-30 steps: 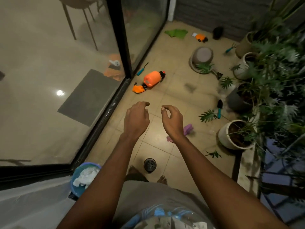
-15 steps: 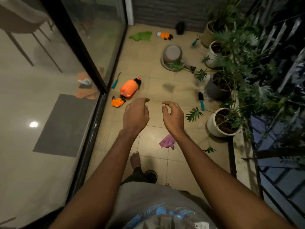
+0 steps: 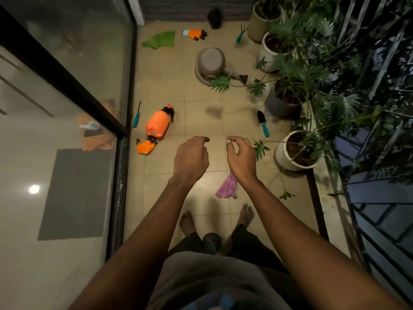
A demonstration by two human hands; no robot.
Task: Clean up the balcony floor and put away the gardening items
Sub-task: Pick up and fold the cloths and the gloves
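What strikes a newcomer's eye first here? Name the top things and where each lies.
The bright orange sprayer bottle lies on its side on the floor near the glass door. Beyond it a grey watering can lies tipped over, beside the potted plants along the right. Nearest, the left hand and right hand hover empty above a pink cloth.

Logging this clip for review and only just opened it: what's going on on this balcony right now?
A person stands barefoot on the tiled balcony floor, arms stretched forward. The left hand and right hand have loosely curled fingers and hold nothing. Nothing is picked up yet: an orange sprayer, a near glove, a far glove, a pink cloth, a green cloth, an overturned watering can, a trowel and a hand rake lie scattered beside the potted plants.
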